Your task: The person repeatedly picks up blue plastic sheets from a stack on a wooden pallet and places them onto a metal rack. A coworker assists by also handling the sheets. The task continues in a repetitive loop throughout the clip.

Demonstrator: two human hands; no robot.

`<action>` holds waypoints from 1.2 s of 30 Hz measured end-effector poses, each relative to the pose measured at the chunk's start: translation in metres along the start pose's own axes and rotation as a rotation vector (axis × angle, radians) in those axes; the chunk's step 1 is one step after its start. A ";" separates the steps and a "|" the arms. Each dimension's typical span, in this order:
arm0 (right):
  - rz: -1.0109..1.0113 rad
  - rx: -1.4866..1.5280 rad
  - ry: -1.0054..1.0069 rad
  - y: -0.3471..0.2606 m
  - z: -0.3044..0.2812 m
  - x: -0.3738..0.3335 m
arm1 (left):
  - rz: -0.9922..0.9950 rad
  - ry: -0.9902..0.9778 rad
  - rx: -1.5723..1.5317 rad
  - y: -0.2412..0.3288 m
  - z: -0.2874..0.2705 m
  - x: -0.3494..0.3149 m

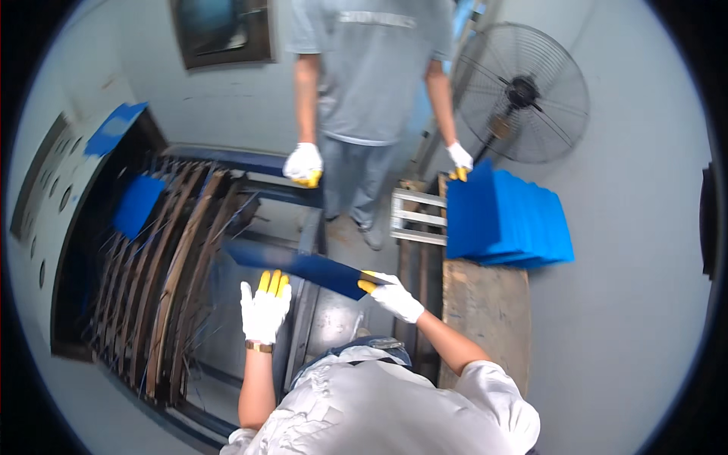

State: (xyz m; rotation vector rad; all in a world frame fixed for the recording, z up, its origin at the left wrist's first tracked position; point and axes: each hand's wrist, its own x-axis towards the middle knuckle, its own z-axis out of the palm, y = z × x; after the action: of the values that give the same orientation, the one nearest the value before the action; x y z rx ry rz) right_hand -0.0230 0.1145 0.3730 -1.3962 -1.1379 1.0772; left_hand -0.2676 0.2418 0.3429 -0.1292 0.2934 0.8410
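1. A thin, flat, rectangular blue panel hangs midair between a brown slatted rack and a scuffed wooden worktop, its right end pinched in the white-and-yellow-gloved right hand.
2. The similarly gloved left hand spreads open, gripping nothing, by the near edge; contact, I can't tell.
3. Seemingly light and stiff, it likely suits opposite-edge holds; room opens above the dark metal frame.

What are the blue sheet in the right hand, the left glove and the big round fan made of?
Blue sheet: maybe plastic or painted metal; it looks smooth and stiff, not drooping, but it's blurred.
Left glove: probably cloth, matte white and close-fitting; its yellow tips may be coated.
Fan: likely metal, going by its thin, wire-like bars.
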 end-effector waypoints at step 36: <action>0.266 -0.252 1.254 0.169 -0.260 -0.010 | -0.176 0.438 0.089 -0.096 -0.097 -0.012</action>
State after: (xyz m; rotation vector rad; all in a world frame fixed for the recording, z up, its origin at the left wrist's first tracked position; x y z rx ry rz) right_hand 0.2479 0.0536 0.2332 -1.9771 -0.1512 0.0556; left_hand -0.2229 0.1481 0.2542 -0.2529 0.7190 0.6171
